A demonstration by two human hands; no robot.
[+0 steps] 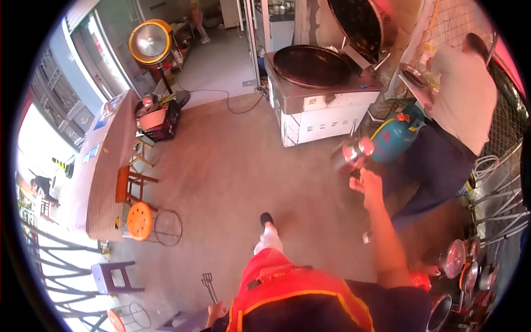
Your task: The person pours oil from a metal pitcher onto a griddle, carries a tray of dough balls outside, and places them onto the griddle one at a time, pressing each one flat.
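Observation:
My right hand (368, 187) is stretched out in front of me, closed around the handle of a shiny metal saucepan (351, 155). Motion blurs the pan, and its inside is hard to make out. Low in the view, my left hand (215, 313) grips a slotted turner (208, 282) by its handle, the head pointing up and away from me. A teal gas cylinder (394, 139) lies just beyond the saucepan. I wear a red apron (276, 276) with yellow trim.
A large griddle machine (332, 119) with its lid raised stands ahead. Another person (462, 99) bends at the right. Several pots (455, 259) hang or stand at lower right. Left are a long table (108, 182), an orange stool (139, 221) and a purple stool (110, 278). A cable (228, 99) crosses the floor.

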